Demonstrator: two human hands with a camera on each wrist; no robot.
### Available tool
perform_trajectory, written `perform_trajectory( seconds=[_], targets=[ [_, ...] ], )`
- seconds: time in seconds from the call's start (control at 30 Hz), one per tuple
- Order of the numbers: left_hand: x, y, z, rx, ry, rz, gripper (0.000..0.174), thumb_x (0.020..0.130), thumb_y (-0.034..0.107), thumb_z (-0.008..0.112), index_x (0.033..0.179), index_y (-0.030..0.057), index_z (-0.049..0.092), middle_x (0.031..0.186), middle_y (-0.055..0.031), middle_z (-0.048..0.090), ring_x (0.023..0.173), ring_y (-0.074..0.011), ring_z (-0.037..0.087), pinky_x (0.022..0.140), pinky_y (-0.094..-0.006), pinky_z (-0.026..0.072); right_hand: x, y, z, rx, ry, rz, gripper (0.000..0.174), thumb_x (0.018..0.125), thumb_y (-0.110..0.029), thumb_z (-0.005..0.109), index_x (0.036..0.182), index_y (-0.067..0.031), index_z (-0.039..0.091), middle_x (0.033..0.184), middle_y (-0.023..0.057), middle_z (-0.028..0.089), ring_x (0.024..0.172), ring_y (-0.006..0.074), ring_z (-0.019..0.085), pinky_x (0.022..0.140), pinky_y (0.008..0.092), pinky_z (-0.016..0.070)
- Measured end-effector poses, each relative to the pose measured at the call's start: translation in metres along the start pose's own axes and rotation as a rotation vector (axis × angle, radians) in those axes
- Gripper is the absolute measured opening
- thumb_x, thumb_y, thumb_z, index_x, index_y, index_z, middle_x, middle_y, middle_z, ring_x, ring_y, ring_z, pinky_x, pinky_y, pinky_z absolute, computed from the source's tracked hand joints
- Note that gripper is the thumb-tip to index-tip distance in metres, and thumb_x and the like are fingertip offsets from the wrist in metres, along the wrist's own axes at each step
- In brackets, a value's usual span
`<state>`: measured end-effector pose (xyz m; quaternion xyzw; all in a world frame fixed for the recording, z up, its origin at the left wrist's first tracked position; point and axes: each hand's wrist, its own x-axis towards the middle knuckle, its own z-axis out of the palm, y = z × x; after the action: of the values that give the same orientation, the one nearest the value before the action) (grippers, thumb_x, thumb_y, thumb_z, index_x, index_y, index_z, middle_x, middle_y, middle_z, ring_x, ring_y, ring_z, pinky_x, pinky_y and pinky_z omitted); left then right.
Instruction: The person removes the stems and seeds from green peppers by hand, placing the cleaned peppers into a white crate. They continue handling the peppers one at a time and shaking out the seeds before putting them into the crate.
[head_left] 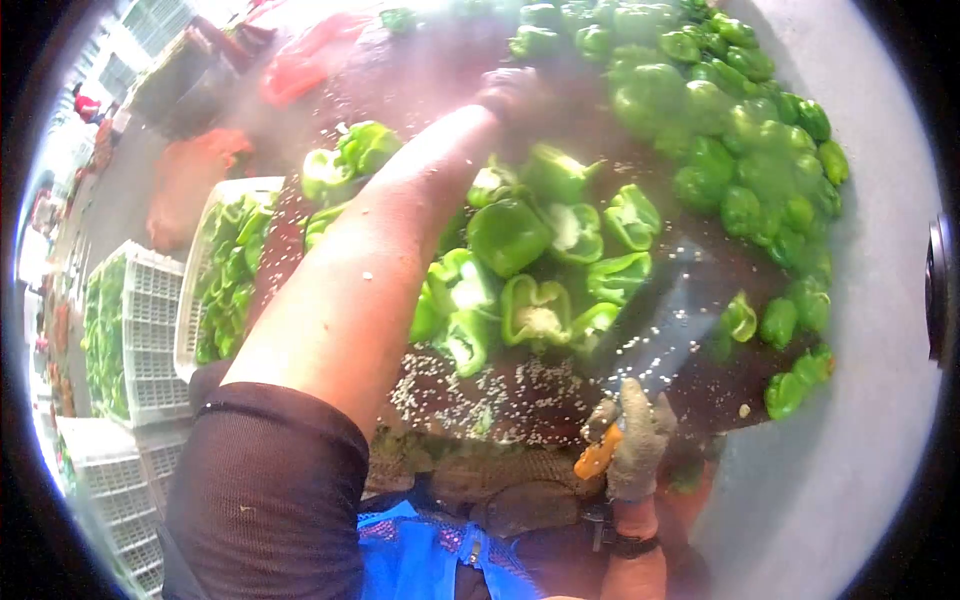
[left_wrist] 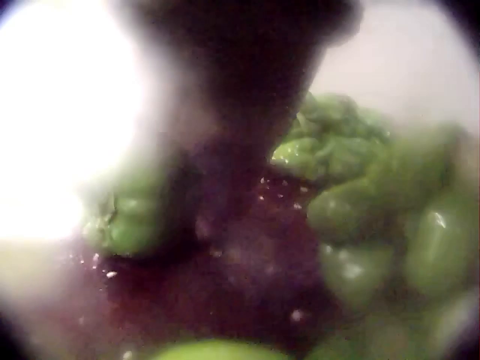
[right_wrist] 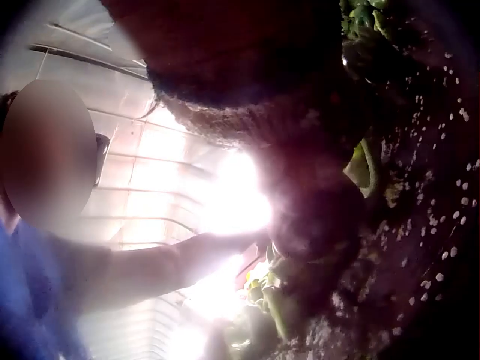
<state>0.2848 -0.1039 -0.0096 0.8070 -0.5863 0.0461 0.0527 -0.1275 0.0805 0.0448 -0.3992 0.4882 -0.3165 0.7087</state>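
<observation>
My left arm stretches across the dark red table, and the left hand [head_left: 508, 92], dark and hazy in glare, is near whole green peppers [head_left: 650, 95] at the far side. In the left wrist view that hand is a dark blur beside a green pepper [left_wrist: 135, 217]; I cannot tell whether it grips it. Low in the head view, my gloved right hand [head_left: 640, 440] grips a knife by its orange handle [head_left: 598, 455]. The broad blade [head_left: 665, 345] points away over the table. Left of the blade lie cut pepper halves [head_left: 535, 310], several showing their hollow insides and pale cores.
White seeds [head_left: 480, 395] are scattered along the near table edge. Whole peppers [head_left: 750, 190] are heaped along the right side. At the left stand a white crate [head_left: 185, 320] filled with peppers and more white crates [head_left: 150, 325]. Red plastic bags [head_left: 310, 60] lie at the far left.
</observation>
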Motion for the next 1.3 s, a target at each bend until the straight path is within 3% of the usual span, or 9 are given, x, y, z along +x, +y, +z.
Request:
perform_trajectory(
  seconds=[0.2, 0.3, 0.43, 0.53, 0.67, 0.73, 0.93, 1.07, 1.3],
  targets=[
    [-0.031, -0.067, -0.036, -0.881, -0.356, -0.2, 0.018, 0.078, 0.019, 0.063, 0.087, 0.0044, 0.068, 0.08, -0.0062, 0.067, 0.077, -0.0203, 0.065, 0.07, -0.034, 0.0528, 0.0, -0.001, 0.001, 0.009, -0.032, -0.023, 0.011, 0.093, -0.015, 0.054, 0.095, -0.0047, 0.057, 0.066, 0.0012, 0.056, 0.05, 0.0099, 0.053, 0.043, 0.0241, 0.0452],
    [-0.051, -0.086, -0.036, -0.261, 0.069, 0.323, 0.009, 0.074, 0.013, 0.065, 0.082, 0.0091, 0.064, 0.076, -0.0012, 0.062, 0.067, -0.015, 0.055, 0.063, -0.0275, 0.0472, -0.004, -0.002, 0.006, 0.052, -0.001, -0.021, 0.01, 0.093, -0.016, 0.056, 0.093, -0.0065, 0.059, 0.065, -0.0002, 0.056, 0.051, 0.0085, 0.052, 0.044, 0.0227, 0.0431],
    [-0.152, -0.041, -0.132, -1.348, -0.045, -0.033, 0.039, 0.074, 0.008, 0.064, 0.112, 0.0063, 0.053, 0.1, -0.0054, 0.06, 0.089, -0.0158, 0.058, 0.079, -0.0277, 0.048, -0.002, 0.007, -0.002, -0.032, -0.094, -0.109, 0.012, 0.094, -0.018, 0.057, 0.093, -0.0066, 0.06, 0.064, 0.0006, 0.057, 0.05, 0.009, 0.054, 0.042, 0.0231, 0.0447],
    [-0.275, 0.016, -0.179, -1.641, -0.038, -0.077, 0.062, 0.075, 0.004, 0.063, 0.133, 0.0042, 0.044, 0.117, -0.0085, 0.058, 0.105, -0.0165, 0.059, 0.091, -0.0279, 0.0487, -0.012, 0.013, -0.001, 0.0, -0.152, -0.086, 0.011, 0.094, -0.017, 0.057, 0.093, -0.0062, 0.06, 0.063, 0.0006, 0.057, 0.049, 0.0092, 0.054, 0.042, 0.0234, 0.0451],
    [-0.404, 0.08, -0.122, -1.299, 0.22, -0.068, 0.082, 0.068, -0.001, 0.068, 0.143, 0.0046, 0.034, 0.127, -0.0121, 0.055, 0.118, -0.0216, 0.053, 0.102, -0.0324, 0.0424, -0.027, 0.013, 0.01, -0.078, -0.249, -0.181, 0.012, 0.092, -0.017, 0.057, 0.095, -0.006, 0.06, 0.064, 0.0003, 0.057, 0.049, 0.0086, 0.054, 0.041, 0.0226, 0.0441],
    [-0.435, 0.094, -0.086, -1.261, 0.071, -0.199, 0.086, 0.067, 0.002, 0.07, 0.144, 0.0044, 0.033, 0.128, -0.0147, 0.054, 0.119, -0.0229, 0.053, 0.102, -0.0347, 0.0421, -0.04, 0.015, 0.018, -0.085, -0.25, -0.145, 0.012, 0.092, -0.017, 0.057, 0.096, -0.0056, 0.06, 0.064, 0.0002, 0.057, 0.049, 0.0084, 0.054, 0.041, 0.0226, 0.0441],
    [-0.429, 0.081, -0.042, -0.87, 0.36, -0.04, 0.093, 0.065, 0.015, 0.08, 0.144, 0.0037, 0.031, 0.126, -0.0182, 0.055, 0.117, -0.0247, 0.054, 0.099, -0.0346, 0.0448, -0.077, 0.018, 0.046, -0.096, -0.264, -0.232, 0.011, 0.092, -0.014, 0.058, 0.093, -0.0031, 0.061, 0.064, 0.0017, 0.059, 0.05, 0.0116, 0.057, 0.044, 0.0249, 0.0457],
    [-0.44, 0.07, -0.055, -0.893, 0.23, -0.064, 0.091, 0.064, 0.004, 0.072, 0.144, 0.0055, 0.031, 0.132, -0.0173, 0.051, 0.123, -0.0256, 0.05, 0.104, -0.0333, 0.0404, -0.096, 0.011, 0.044, -0.198, -0.273, -0.25, 0.016, 0.091, -0.017, 0.061, 0.094, -0.0021, 0.061, 0.063, 0.0012, 0.059, 0.049, 0.0112, 0.057, 0.044, 0.0256, 0.0475],
    [-0.463, 0.071, -0.054, -0.942, 0.188, -0.194, 0.083, 0.064, 0.007, 0.073, 0.14, 0.0087, 0.04, 0.138, -0.0162, 0.047, 0.128, -0.0234, 0.045, 0.109, -0.0313, 0.0354, -0.113, 0.037, 0.048, -0.948, -0.301, -0.369, 0.027, 0.091, -0.033, 0.06, 0.096, -0.0068, 0.066, 0.058, -0.0001, 0.059, 0.05, 0.0073, 0.057, 0.045, 0.025, 0.0448]
  ],
)
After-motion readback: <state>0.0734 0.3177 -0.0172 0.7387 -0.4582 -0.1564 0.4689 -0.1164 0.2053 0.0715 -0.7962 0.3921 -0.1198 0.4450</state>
